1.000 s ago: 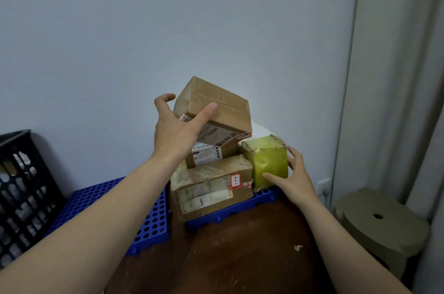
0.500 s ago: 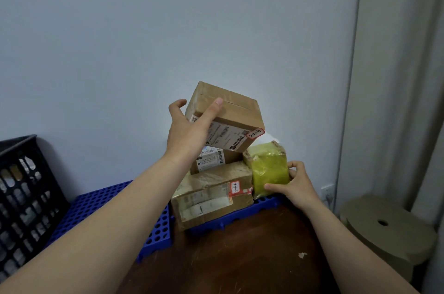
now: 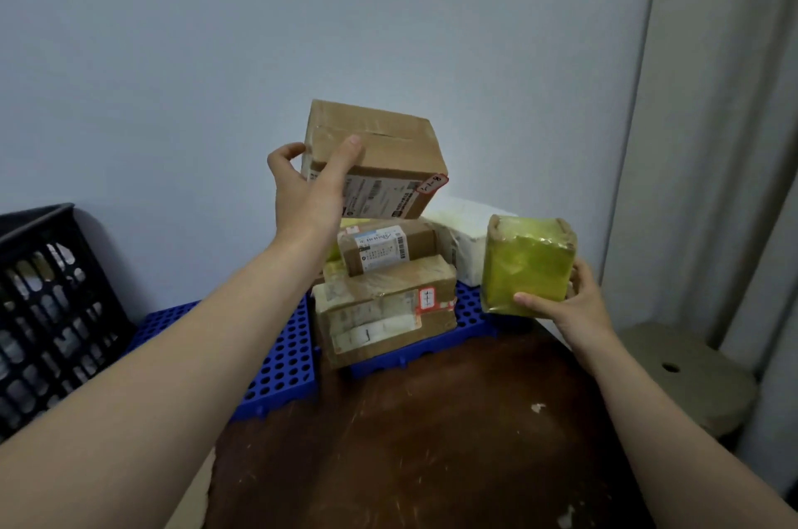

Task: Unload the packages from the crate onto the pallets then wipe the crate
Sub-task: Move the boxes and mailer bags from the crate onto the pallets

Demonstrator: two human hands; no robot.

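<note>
Left grip [image 3: 313, 191] wraps the brown box [image 3: 380, 157], thumb across the front face and fingers curled round the left edge. The box is tilted in the air, above the blue pallet [image 3: 276, 360] and the stack on it. Right grip [image 3: 574, 304] pinches the yellow-green package [image 3: 529, 265] low down, thumb on the lower front. The package is at the pallet's right end; can't tell if it touches the pallet.

On the pallet: big taped box [image 3: 384, 308], small labelled box [image 3: 388, 245] on top of it, white package [image 3: 466, 239] behind, toward the right end. Black crate [image 3: 47, 312] is left of the pallet, contents unreadable.

Likely risks:
- The brown box is held one-handed, tilted and taped smooth. It could slip and drop onto the stack, knocking the small labelled box off.
- Set on top, it looks wider than the small labelled box, so it would overhang. The tower could tip forward off the pallet onto the brown surface [image 3: 432, 442].
- The yellow-green package looks film-wrapped and slick, and is held only near its bottom. With little free room at the pallet's right end, it could land half off the edge and roll.
- Both grips are full, so neither is free to steady the stack.
</note>
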